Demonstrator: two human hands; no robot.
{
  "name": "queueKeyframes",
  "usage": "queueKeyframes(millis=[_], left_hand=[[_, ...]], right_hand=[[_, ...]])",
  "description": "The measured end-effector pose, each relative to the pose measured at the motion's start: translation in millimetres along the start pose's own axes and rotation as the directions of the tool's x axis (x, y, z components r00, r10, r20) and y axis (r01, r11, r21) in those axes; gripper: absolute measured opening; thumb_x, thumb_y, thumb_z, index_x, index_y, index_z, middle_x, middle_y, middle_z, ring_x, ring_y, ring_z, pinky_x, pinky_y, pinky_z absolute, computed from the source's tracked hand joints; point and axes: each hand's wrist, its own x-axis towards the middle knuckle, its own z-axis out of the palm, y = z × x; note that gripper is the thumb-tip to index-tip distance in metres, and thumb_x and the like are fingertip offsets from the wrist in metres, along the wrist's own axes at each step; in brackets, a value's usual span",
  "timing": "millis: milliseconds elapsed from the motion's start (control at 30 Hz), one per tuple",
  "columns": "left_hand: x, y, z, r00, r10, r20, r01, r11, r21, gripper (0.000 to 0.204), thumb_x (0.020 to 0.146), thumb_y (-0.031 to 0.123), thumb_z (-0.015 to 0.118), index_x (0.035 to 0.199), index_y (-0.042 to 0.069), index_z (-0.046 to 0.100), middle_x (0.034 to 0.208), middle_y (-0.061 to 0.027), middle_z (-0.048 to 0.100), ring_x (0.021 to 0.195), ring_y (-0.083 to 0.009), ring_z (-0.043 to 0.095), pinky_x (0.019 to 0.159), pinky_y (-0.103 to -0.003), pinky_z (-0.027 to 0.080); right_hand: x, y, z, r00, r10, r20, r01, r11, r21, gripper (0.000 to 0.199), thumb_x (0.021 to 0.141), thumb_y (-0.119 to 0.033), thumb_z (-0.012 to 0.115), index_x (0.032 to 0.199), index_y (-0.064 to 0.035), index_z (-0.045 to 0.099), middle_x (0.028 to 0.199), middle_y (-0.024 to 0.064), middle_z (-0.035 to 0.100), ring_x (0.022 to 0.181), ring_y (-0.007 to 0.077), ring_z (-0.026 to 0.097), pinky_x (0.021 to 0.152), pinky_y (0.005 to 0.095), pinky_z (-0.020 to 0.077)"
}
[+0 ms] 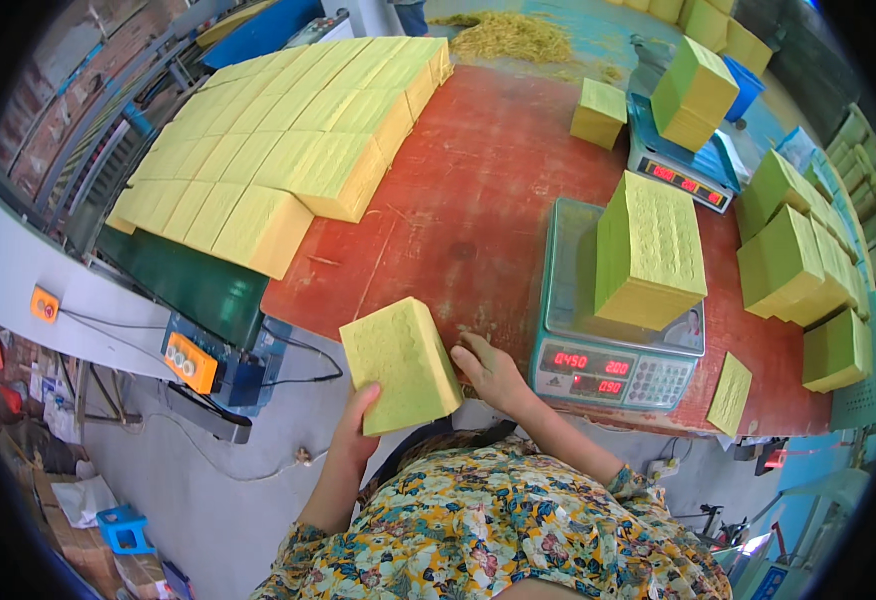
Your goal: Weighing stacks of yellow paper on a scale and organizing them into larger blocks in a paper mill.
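My left hand point(360, 415) grips a block of yellow paper point(394, 368) from below its left side, with the thumb on the broad face. The block is tilted at the table's near edge, and my left fingers are hidden behind it. My right hand point(491, 374) is by the block's right side with its fingers loosely stretched; whether the fingertips touch the paper I cannot tell. To the right, a digital scale point(608, 372) with a lit red display carries a taller paper stack point(651, 255). A thin yellow paper piece point(729, 394) lies beside that scale.
The red table point(463, 180) bears rows of paper blocks point(258, 140) at left, beside a green conveyor belt point(193, 285). Farther right stand a second scale point(680, 170) with a stack and several more stacks point(798, 250). An orange button box point(190, 362) hangs at left.
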Motion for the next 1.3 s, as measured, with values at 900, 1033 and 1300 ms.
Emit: queueKeyframes(millis=[900,1033,1300], left_hand=[[103.3,72.1,415.1,0.745,-0.244,0.62,-0.19,0.814,0.549,0.065,0.076,0.06,0.073,0.121,0.014,0.062,0.11,-0.0044,0.061,0.1,-0.0193,0.056,0.085,-0.038,0.045],[103.0,62.5,417.8,0.796,-0.211,0.567,-0.192,0.801,0.568,0.062,0.076,0.061,0.072,0.118,0.016,0.063,0.102,-0.0017,0.062,0.084,-0.015,0.053,0.081,-0.037,0.044],[102.6,61.6,406.7,0.797,-0.218,0.563,-0.268,0.708,0.654,0.076,0.078,0.066,0.064,0.131,0.012,0.056,0.122,-0.0087,0.059,0.108,-0.0232,0.057,0.091,-0.045,0.045]], right_hand=[[-28.6,-50.5,-324.4,0.85,0.201,-0.488,0.088,0.858,0.507,0.034,0.102,-0.032,0.051,0.113,-0.0026,0.065,0.098,0.003,0.067,0.083,0.0108,0.064,0.075,0.0296,0.0535],[-27.0,-33.9,-330.9,0.873,0.196,-0.447,0.074,0.852,0.518,0.032,0.1,-0.031,0.054,0.11,-0.0037,0.067,0.095,0.0032,0.067,0.081,0.0116,0.064,0.074,0.0305,0.0549],[-30.3,-41.4,-325.7,0.876,0.172,-0.451,0.022,0.919,0.394,0.03,0.097,-0.029,0.056,0.104,-0.002,0.068,0.092,0.0054,0.068,0.079,0.0136,0.066,0.072,0.0317,0.0563]])
